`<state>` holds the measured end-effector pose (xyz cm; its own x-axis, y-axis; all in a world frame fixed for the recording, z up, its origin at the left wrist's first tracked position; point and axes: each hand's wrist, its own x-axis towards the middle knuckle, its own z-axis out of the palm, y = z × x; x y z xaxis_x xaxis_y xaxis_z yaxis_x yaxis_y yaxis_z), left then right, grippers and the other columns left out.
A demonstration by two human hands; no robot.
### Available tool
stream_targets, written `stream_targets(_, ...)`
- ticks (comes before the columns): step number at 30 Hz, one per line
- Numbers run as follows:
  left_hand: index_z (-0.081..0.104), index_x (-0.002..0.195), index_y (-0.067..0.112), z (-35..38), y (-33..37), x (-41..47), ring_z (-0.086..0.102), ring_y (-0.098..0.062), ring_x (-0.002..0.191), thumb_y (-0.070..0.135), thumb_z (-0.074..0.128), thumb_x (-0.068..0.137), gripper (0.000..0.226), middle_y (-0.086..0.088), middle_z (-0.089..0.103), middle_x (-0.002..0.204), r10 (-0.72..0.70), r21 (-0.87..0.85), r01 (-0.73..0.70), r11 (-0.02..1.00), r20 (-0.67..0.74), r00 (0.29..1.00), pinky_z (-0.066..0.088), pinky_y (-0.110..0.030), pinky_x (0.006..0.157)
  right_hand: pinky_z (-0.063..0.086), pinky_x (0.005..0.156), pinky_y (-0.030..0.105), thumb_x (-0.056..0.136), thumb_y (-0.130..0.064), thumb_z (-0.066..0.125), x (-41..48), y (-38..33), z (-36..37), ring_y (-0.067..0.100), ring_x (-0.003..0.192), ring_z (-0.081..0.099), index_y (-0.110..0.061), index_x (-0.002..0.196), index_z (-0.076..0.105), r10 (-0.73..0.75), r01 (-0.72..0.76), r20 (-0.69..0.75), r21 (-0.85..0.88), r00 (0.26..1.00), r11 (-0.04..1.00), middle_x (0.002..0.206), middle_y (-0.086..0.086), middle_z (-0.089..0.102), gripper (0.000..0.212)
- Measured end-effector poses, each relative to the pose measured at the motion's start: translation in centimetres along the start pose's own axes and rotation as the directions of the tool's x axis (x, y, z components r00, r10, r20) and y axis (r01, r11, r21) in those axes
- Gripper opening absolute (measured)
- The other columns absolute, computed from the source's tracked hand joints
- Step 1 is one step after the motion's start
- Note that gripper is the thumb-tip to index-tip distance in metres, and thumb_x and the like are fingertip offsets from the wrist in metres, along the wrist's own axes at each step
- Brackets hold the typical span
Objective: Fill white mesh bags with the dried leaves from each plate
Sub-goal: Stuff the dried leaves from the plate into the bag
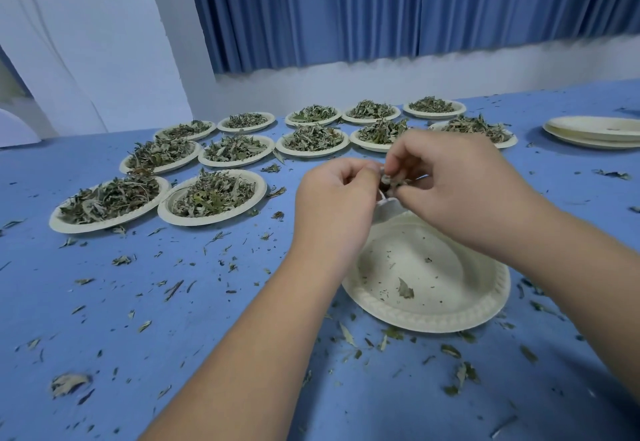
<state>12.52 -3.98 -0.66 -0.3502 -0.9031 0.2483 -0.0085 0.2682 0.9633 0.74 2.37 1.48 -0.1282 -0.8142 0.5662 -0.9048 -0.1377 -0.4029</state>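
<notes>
Between them, the left grip [334, 201] pinches a white mesh bag [388, 206] and the right grip [460, 184] pinches dried leaves [394, 182] at its mouth. Beneath both lies a nearly bare plate [433, 302]; beyond them, leaf-heaped plates [214, 196] crowd the blue worktop [173, 336].

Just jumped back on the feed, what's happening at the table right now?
A person's left hand holds a small white mesh bag above the near plate, which is almost empty, while the right hand pinches dried leaves at its mouth. Behind, full plates wait; a stack of empty plates sits far right.
</notes>
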Motion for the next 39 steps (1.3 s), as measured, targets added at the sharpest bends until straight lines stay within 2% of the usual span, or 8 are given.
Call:
stream_targets(9,0.074,0.078,0.018,0.0,-0.3,0.1,0.051,-0.002,0.050,0.019,0.058,0.092,0.022,0.014,0.059,0.054,-0.008,-0.005,0.008,1.000,0.011,1.000,0.049,-0.031,0.062,0.038,0.072,0.029,0.079,-0.019,0.076,0.1,0.5,-0.4,0.012,0.076,0.049,-0.022,0.090,0.078,-0.115,0.112,-0.041,-0.082,0.992,0.990,0.079,-0.002,0.062,0.012)
stream_targets(14,0.074,0.079,0.020,0.1,-0.3,0.1,0.051,0.001,0.048,0.020,0.060,0.092,0.019,0.017,0.059,0.052,0.019,0.022,-0.019,1.000,0.010,1.000,0.041,-0.022,0.055,0.044,0.077,0.031,0.086,-0.012,0.067,-0.2,0.5,-0.4,0.012,0.073,0.057,-0.021,0.100,0.077,-0.126,0.148,0.135,-0.167,0.983,0.975,0.080,0.001,0.071,0.019)
stream_targets(17,0.074,0.081,0.020,-0.1,-0.3,0.1,0.046,-0.002,0.045,0.020,0.059,0.092,0.019,0.015,0.056,0.051,0.020,0.005,-0.020,1.000,0.011,1.000,0.040,-0.024,0.055,0.039,0.068,0.007,0.085,-0.010,0.067,-0.6,0.7,-0.9,-0.005,0.070,0.057,-0.026,0.103,0.074,-0.084,0.091,0.081,-0.084,0.993,0.992,0.074,-0.017,0.067,0.024)
stream_targets(20,0.074,0.081,0.019,-0.5,-0.3,0.2,0.043,-0.004,0.044,0.018,0.058,0.092,0.019,0.016,0.053,0.050,0.020,-0.019,-0.020,1.000,-0.017,1.000,0.039,-0.027,0.055,0.035,0.063,0.001,0.081,-0.015,0.070,-1.1,1.4,-2.0,-0.010,0.065,0.053,-0.028,0.092,0.068,-0.003,0.003,-0.002,0.049,1.000,0.999,0.066,-0.018,0.062,0.016)
stream_targets(23,0.074,0.083,0.020,-0.8,-0.3,0.5,0.042,-0.003,0.041,0.017,0.057,0.093,0.020,0.017,0.051,0.048,0.029,-0.043,-0.031,0.999,-0.060,0.998,0.034,-0.024,0.050,0.039,0.061,0.004,0.078,-0.025,0.073,-1.7,2.1,-3.0,-0.006,0.061,0.056,-0.033,0.079,0.066,0.113,-0.124,0.228,0.034,0.967,0.992,0.066,-0.018,0.064,0.010)
stream_targets(27,0.073,0.080,0.021,-0.9,-0.5,0.7,0.043,-0.003,0.042,0.016,0.057,0.093,0.021,0.016,0.050,0.047,0.048,-0.038,-0.052,0.998,-0.077,0.996,0.033,-0.026,0.052,0.042,0.060,0.007,0.076,-0.033,0.076,-2.8,1.8,-1.6,-0.011,0.068,0.058,-0.041,0.092,0.067,0.221,-0.170,0.630,-0.142,0.744,0.975,0.078,-0.028,0.065,0.019)
stream_targets(31,0.072,0.079,0.023,-0.9,-0.6,0.7,0.043,-0.002,0.040,0.015,0.056,0.093,0.023,0.016,0.050,0.046,0.057,-0.042,-0.060,0.997,-0.084,0.995,0.034,-0.024,0.049,0.043,0.067,0.011,0.076,-0.036,0.077,-3.1,1.3,0.2,-0.009,0.078,0.056,-0.043,0.110,0.066,0.182,-0.093,0.681,-0.166,0.709,0.982,0.088,-0.024,0.061,0.037)
stream_targets(39,0.072,0.081,0.023,-1.0,-0.5,0.6,0.044,-0.002,0.040,0.016,0.056,0.094,0.022,0.015,0.051,0.046,0.061,-0.039,-0.065,0.997,-0.083,0.995,0.034,-0.024,0.049,0.054,0.079,0.031,0.085,-0.031,0.068,-3.4,0.4,1.1,0.005,0.083,0.063,-0.036,0.095,0.074,0.137,-0.014,0.649,-0.190,0.749,0.982,0.089,-0.014,0.069,0.012)
